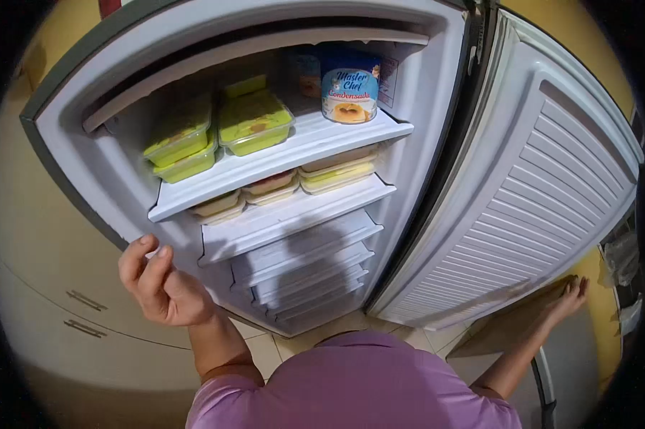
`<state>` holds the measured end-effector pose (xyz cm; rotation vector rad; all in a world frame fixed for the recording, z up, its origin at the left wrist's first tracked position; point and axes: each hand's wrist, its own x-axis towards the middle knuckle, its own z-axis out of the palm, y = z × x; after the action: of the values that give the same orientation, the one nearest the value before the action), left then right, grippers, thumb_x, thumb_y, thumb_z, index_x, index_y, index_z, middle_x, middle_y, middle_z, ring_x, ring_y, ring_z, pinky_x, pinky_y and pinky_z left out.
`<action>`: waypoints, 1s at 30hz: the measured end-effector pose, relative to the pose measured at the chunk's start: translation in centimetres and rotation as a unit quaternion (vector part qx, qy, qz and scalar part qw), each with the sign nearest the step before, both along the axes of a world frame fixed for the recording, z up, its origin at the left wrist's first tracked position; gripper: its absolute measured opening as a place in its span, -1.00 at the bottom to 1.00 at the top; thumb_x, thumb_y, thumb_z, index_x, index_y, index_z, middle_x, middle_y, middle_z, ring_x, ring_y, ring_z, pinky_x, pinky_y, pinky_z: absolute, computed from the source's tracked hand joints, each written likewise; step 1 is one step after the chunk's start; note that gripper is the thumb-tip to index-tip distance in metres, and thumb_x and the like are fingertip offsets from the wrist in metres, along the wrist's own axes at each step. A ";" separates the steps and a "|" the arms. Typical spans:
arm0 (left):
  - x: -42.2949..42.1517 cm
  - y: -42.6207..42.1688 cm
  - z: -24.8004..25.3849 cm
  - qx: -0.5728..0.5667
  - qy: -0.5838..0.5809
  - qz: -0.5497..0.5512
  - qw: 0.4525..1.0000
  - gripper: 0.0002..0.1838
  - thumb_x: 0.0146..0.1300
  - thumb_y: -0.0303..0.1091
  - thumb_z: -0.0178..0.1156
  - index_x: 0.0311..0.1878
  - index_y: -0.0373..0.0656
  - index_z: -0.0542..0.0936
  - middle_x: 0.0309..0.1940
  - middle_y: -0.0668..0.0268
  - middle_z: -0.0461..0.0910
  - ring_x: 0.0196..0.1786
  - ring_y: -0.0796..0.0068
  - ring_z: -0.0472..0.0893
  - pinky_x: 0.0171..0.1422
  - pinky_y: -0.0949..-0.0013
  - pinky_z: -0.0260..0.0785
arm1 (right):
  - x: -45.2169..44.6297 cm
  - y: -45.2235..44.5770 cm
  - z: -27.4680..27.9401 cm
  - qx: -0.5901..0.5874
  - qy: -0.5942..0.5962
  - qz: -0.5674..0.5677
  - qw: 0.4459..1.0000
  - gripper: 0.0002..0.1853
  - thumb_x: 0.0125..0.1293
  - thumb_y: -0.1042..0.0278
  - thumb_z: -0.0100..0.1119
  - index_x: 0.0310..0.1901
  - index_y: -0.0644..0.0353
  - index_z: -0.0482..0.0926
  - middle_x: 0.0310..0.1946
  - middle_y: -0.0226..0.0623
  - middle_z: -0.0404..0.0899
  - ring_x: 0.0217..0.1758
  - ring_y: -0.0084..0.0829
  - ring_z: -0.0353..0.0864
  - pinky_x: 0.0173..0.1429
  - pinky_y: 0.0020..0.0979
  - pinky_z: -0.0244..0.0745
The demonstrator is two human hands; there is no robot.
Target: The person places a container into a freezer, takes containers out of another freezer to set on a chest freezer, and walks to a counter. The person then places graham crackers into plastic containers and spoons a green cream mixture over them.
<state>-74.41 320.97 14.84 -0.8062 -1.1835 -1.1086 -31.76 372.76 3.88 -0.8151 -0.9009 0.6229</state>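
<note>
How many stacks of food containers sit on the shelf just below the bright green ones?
3, side by side: the left stack, the middle stack and the right stack. More may be hidden behind them.

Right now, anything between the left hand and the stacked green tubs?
Nothing visible blocks it. The door is swung aside; the left hand may need to clear the shelf's front edge below the stacked green tubs.
</note>
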 end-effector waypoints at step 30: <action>1.5 9.6 6.7 -0.454 0.016 0.211 0.865 -0.42 -0.14 -0.59 0.22 0.08 -0.01 0.60 -0.14 0.32 0.56 -0.08 0.24 0.50 -0.02 0.21 0.28 | 2.5 2.9 0.2 0.032 0.021 0.132 0.991 -0.56 0.50 0.25 -0.14 0.32 0.25 0.26 0.32 -0.06 0.29 0.34 -0.20 0.36 0.41 -0.19 0.23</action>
<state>-72.89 330.52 21.51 -1.1749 -1.7725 -0.1151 -29.21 375.62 4.06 -0.6275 -0.9936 0.8335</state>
